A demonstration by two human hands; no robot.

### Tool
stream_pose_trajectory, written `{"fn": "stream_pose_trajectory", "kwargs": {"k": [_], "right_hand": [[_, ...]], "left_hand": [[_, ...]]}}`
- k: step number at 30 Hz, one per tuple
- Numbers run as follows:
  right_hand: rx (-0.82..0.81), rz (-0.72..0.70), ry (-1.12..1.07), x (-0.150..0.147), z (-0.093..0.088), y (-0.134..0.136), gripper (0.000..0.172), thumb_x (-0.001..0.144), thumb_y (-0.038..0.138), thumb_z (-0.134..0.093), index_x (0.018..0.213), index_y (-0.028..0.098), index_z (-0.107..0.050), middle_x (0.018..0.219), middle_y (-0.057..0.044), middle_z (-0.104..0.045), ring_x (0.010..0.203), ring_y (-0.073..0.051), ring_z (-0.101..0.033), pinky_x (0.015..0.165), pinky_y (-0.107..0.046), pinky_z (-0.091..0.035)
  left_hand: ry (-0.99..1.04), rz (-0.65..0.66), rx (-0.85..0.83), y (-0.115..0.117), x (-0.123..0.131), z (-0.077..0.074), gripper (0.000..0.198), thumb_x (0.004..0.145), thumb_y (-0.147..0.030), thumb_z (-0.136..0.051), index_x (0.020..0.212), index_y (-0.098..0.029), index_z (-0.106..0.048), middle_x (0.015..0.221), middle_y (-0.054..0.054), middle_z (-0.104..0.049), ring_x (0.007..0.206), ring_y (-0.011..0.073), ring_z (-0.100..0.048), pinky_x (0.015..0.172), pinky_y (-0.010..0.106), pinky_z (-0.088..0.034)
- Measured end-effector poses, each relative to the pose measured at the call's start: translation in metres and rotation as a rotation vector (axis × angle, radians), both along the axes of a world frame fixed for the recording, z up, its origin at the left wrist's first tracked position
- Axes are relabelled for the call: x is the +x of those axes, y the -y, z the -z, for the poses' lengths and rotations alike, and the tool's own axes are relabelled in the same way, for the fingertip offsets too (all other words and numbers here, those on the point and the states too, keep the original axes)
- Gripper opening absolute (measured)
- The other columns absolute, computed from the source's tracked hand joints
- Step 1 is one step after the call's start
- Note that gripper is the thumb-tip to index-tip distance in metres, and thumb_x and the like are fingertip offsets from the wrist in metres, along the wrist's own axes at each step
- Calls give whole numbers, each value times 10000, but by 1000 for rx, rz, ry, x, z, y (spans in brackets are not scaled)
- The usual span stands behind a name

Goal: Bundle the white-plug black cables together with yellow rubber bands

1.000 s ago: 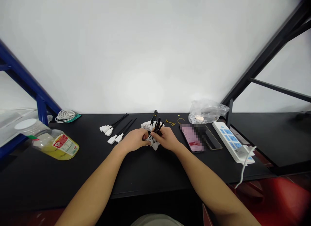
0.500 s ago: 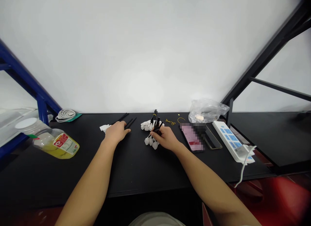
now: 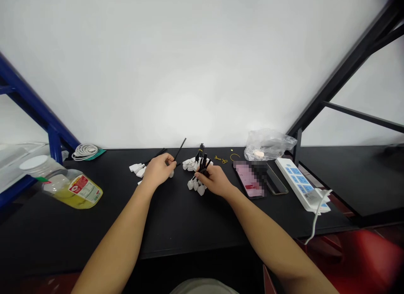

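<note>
My left hand (image 3: 158, 169) is closed, pinching a thin black strip (image 3: 180, 149) that slants up to the right; a white end piece (image 3: 171, 174) shows below the fingers. More black strips with white end pieces (image 3: 136, 168) lie beside and partly under this hand. My right hand (image 3: 214, 178) is closed round a bunch of black strips (image 3: 205, 162), their white end pieces (image 3: 196, 185) hanging down on the near side. Just behind it lies another bundle of such strips (image 3: 201, 149), bound by a yellow rubber band, with its white ends partly hidden.
Loose yellow rubber bands (image 3: 221, 159) lie behind my right hand. Rightward are two phones (image 3: 248, 178), a clear plastic bag (image 3: 269, 144) and a white power strip (image 3: 298, 180) with a cable. On the left stand a jar with yellow contents (image 3: 74, 188) and a coiled white cable (image 3: 85, 151).
My left hand has picked up one black strip from the loose ones and shifted slightly right with it, its fingers closing. My right hand keeps its bunch in the same place.
</note>
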State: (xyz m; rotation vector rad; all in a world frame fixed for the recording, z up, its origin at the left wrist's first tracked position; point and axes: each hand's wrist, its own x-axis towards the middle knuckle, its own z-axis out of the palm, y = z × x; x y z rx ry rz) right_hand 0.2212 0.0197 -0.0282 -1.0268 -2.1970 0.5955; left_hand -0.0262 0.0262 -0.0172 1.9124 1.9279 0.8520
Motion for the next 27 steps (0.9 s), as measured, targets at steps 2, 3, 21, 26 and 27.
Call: {"fn": "stream_pose_trajectory", "kwargs": {"k": [2,3,21,26,27], "right_hand": [[2,0,-1,0,0,0,181,947,355,-580,916,196,-661,701,2,-628,634,-132,-565,602,-233,-392],[3,-3,-2,0,1,0,178,948,352,-578,916,197,-658,698,2,-626,627,-131,-561,598,-233,-389],[63,31,-65,1,6,-1,134,940,327,-560,951,202,-608,737,-6,-639,652,-153,-594,646,-265,-441],[46,68,-38,0,1,0,153,949,343,-543,909,207,-598,730,-2,-626,656,-149,-592,646,-254,-437],[42,77,-37,0,0,1,152,947,346,-544,912,207,-598,732,-2,-627,660,-150,-595,650,-253,-438]], "left_hand": [[131,83,70,3,9,1,164,834,-368,-604,861,-216,-659,766,2,-698,659,154,-596,637,265,-435],[177,133,96,5,14,2,169,838,-364,-606,870,-209,-664,756,1,-688,645,146,-582,630,259,-435],[375,429,-55,11,39,14,354,838,-485,-663,989,-182,-767,780,34,-726,687,167,-625,626,255,-477],[-82,208,25,4,8,7,318,899,-422,-566,1090,-225,-726,1030,69,-743,901,236,-673,783,319,-504],[-192,144,5,2,1,9,319,890,-396,-570,1116,-221,-713,1105,87,-728,988,264,-665,828,339,-503]]}}
